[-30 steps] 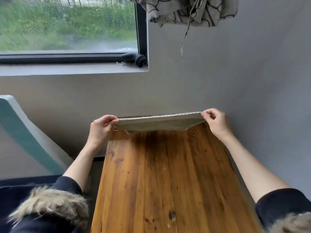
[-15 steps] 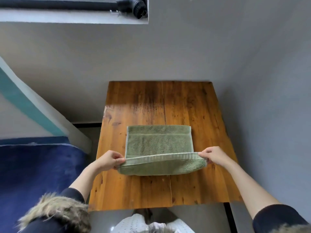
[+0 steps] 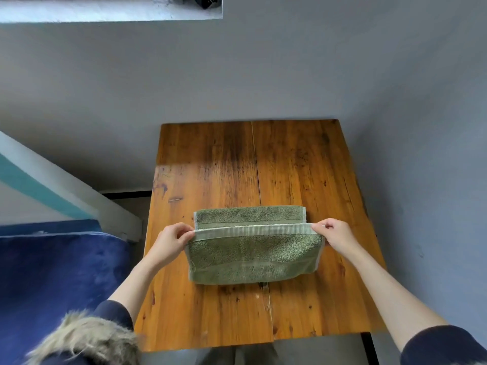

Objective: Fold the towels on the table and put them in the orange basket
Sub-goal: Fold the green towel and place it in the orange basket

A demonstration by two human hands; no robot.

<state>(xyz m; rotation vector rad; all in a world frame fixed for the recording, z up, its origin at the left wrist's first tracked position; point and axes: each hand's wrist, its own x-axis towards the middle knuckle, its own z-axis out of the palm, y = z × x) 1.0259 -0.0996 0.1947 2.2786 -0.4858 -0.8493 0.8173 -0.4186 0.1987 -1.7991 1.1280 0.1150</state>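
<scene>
A green towel (image 3: 253, 254) lies on the wooden table (image 3: 303, 167), half folded, with its pale hemmed edge raised across the middle. My left hand (image 3: 168, 241) pinches the left corner of that edge. My right hand (image 3: 333, 235) pinches the right corner. A strip of the lower towel layer shows beyond the raised edge. No orange basket appears in the view.
The table stands against a grey wall, with another grey wall close on its right. A blue mattress or cushion (image 3: 58, 272) and a white-and-teal slanted board (image 3: 52, 185) lie to the left. A window sill (image 3: 110, 9) is at the top.
The view tilted down from the window to the table. The towel, first held stretched in the air, was laid down, and its near edge has been brought up and away over the rest.
</scene>
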